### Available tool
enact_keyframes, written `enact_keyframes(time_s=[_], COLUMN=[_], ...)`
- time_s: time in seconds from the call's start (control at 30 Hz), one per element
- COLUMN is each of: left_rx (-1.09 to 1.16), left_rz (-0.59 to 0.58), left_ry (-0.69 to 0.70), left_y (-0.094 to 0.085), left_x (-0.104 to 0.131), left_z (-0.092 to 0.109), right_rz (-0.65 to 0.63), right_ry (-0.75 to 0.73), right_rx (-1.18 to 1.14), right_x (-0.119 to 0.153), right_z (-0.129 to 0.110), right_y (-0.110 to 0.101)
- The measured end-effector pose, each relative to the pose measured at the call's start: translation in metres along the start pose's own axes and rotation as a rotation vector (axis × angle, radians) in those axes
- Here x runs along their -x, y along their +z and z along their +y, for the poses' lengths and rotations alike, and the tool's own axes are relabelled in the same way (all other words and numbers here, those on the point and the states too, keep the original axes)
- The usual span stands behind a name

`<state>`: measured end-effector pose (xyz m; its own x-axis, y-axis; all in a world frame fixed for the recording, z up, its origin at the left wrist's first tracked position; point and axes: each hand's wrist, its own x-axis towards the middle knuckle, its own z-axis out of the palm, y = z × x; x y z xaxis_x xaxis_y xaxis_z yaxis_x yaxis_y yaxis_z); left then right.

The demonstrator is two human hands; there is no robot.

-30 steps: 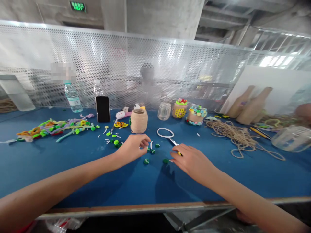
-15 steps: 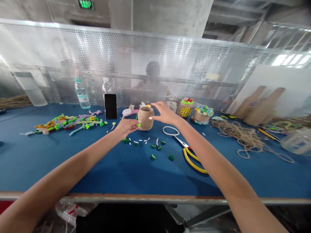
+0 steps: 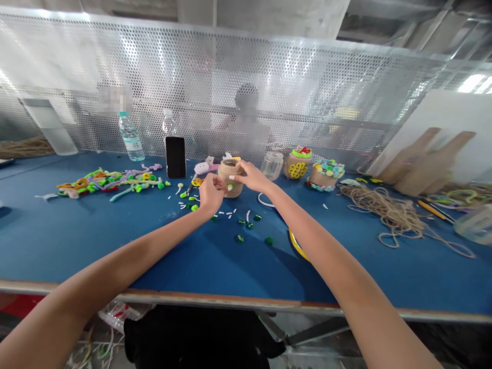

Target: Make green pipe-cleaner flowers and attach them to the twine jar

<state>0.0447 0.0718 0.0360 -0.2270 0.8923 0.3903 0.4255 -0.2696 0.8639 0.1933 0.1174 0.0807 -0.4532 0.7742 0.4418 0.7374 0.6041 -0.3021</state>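
Note:
A jar wrapped in brown twine point(image 3: 232, 191) stands upright on the blue table, its mouth facing up. My right hand point(image 3: 253, 177) grips it from the right, with fingers by the rim and the thumb across the front. Close against the jar's left front, my left hand point(image 3: 211, 195) has its fingers closed in a pinch. At those fingertips sits a small light-green piece point(image 3: 229, 187), touching the jar's front; its exact kind is too small to make out. Below the hands lie dark green pompoms point(image 3: 240, 238) and white paper strips point(image 3: 229, 212).
Scissors with yellow handles point(image 3: 298, 246) lie partly under my right forearm. Colourful pipe-cleaner pieces point(image 3: 111, 183) and a phone point(image 3: 176, 158) are leftward. To the right are a glass jar point(image 3: 272, 165), decorated jars point(image 3: 297, 165), and loose twine point(image 3: 378, 210).
My left hand has moved right and turned, bringing the small green piece from the jar's left edge onto its front. The right hand has closed in on the jar. The view has tipped down.

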Motion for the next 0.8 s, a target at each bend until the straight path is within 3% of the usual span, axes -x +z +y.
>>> enact_keyframes(time_s=[0.4, 0.8], left_rx=[-0.212, -0.351], left_rz=[0.076, 0.050], left_ry=[0.061, 0.136], left_y=[0.007, 0.005], left_x=[-0.009, -0.009], left_z=[0.011, 0.012], right_rz=[0.066, 0.065], right_ry=[0.055, 0.090], right_rx=[0.005, 0.005], right_x=[0.004, 0.005], right_z=[-0.002, -0.006], right_y=[0.009, 0.007])
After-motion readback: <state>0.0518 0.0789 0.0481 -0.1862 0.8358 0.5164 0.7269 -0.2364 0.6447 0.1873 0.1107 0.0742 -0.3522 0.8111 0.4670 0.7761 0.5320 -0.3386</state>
